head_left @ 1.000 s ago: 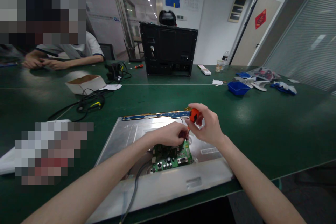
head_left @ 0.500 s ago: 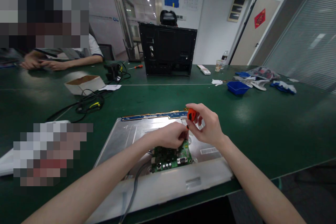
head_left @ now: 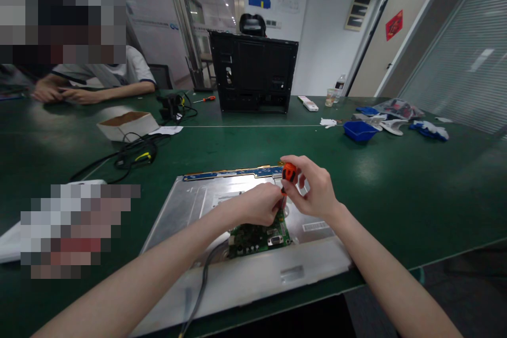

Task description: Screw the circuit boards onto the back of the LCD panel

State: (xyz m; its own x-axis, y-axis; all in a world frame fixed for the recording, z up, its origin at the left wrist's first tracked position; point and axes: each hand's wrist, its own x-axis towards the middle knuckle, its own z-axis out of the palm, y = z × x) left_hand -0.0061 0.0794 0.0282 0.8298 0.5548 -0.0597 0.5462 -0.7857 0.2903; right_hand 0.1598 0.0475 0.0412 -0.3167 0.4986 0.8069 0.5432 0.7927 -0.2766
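Note:
My right hand (head_left: pixel 315 185) grips the orange-and-black handle of a screwdriver (head_left: pixel 289 172), fingers curled around its top. The shaft points down to the upper right part of a green circuit board (head_left: pixel 257 239). My left hand (head_left: pixel 263 203) is closed at the lower end of the screwdriver, with its fingertips at the shaft. Those fingertips and the screwdriver's tip are mostly hidden. The board sits on the metal back of a flat display panel (head_left: pixel 180 206), which lies on the green table. Along the panel's far edge runs a narrow blue circuit strip (head_left: pixel 233 174).
A grey cable (head_left: pixel 204 280) runs from the board over the panel's near edge. Beyond are a black monitor housing (head_left: pixel 253 74), an open box (head_left: pixel 129 125), black cables (head_left: pixel 137 153), another screwdriver (head_left: pixel 208 99) and a blue tray (head_left: pixel 359 131). A person (head_left: pixel 137 71) sits at the far left.
My left hand has shifted slightly right and up, closer to the screwdriver's shaft. My right hand keeps its grip on the handle in nearly the same place.

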